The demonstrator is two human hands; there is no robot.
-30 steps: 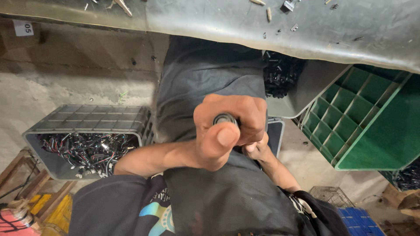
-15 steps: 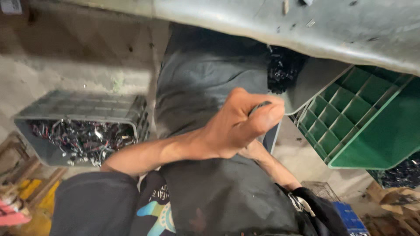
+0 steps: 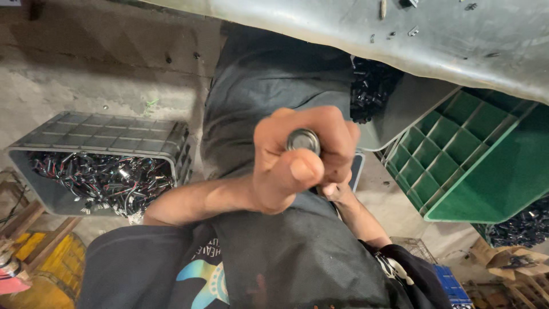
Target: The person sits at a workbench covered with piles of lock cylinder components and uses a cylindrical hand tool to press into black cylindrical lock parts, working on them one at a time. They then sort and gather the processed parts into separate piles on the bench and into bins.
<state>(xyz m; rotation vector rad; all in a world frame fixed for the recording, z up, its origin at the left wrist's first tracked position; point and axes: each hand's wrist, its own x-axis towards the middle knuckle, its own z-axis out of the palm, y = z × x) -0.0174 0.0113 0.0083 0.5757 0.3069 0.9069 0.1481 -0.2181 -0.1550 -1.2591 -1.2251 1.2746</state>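
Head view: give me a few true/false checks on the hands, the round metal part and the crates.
1. The left hand grips a small round metal part. True.
2. The green crate has divided compartments. True.
3. The grey crate holds folded cloth. False: it holds a tangle of dark wired parts.
4. The right hand is in full view above the left. False: it is mostly hidden behind the left.
5. The green crate lies left of the grey one. False: right.
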